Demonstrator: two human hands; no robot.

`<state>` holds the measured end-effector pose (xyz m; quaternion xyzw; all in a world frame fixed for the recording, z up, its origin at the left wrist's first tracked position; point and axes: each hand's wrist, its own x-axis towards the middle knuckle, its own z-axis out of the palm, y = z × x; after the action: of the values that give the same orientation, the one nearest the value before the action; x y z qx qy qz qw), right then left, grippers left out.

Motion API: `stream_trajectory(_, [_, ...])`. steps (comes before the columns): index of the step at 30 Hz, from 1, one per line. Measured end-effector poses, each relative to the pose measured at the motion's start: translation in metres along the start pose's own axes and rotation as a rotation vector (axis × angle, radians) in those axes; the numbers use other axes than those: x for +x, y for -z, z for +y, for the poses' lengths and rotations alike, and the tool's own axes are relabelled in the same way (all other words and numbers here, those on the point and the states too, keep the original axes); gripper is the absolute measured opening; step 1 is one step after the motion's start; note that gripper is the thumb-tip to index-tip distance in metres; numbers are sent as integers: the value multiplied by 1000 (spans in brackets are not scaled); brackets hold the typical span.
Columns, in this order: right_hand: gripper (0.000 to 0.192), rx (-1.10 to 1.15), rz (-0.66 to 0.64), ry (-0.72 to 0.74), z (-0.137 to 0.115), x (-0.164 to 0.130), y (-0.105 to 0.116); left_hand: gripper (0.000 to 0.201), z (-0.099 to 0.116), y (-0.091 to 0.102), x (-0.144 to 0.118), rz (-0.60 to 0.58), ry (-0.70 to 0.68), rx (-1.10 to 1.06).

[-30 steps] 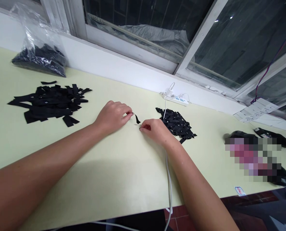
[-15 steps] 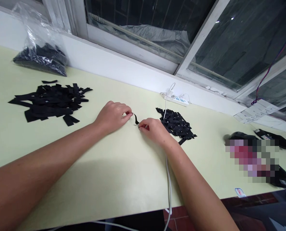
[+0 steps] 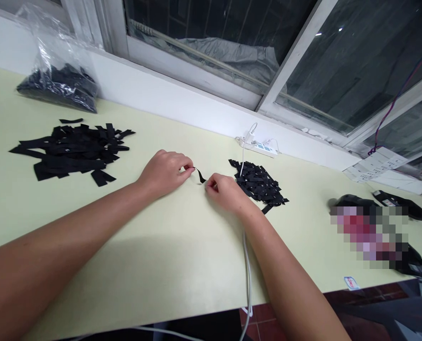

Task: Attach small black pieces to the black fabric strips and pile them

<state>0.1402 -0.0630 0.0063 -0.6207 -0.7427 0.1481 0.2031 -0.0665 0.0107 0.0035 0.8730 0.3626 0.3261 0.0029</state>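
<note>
A short black fabric strip [image 3: 200, 176] hung just above the pale green tabletop [image 3: 168, 246], between my two hands. My left hand [image 3: 163, 171] pinched its upper end between thumb and forefinger, the other fingers curled under. My right hand [image 3: 225, 192] met the strip's lower end with its fingertips drawn together; whether they gripped it I could not tell. Just beyond my right hand lay a small heap of short black pieces [image 3: 259, 184], with a white cable [image 3: 247, 265] running across it and under my wrist. Well to the left sat a larger pile of long black strips [image 3: 70, 150], and behind it a clear plastic bag of black pieces [image 3: 56, 78].
</note>
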Motion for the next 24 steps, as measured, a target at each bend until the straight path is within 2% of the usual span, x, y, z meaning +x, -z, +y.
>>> stream_trajectory(2, [11,92,48,-40,10,2,5,22,0,-1,0,-13,-34,-15])
stream_trajectory(6, [23,226,359,-116,28,9,15,22,8,-1,-3,-175,-191,-149])
stream_trajectory(8, [24,352,454,-127,28,11,14,21,13,-1,-5,-251,-239,-215])
stream_trajectory(11, [25,498,381,-54,16,12,4,21,19,-1,-7,-278,-264,-255])
stream_trajectory(15, [17,527,215,38,1,9,-11,22,20,-2,-7,-259,-249,-249])
stream_trajectory(20, [12,598,181,51,0,8,-13,20,19,-2,-6,-216,-181,-270])
stream_trajectory(24, [13,519,163,60,2,8,-11,18,18,-2,-6,-176,-114,-302])
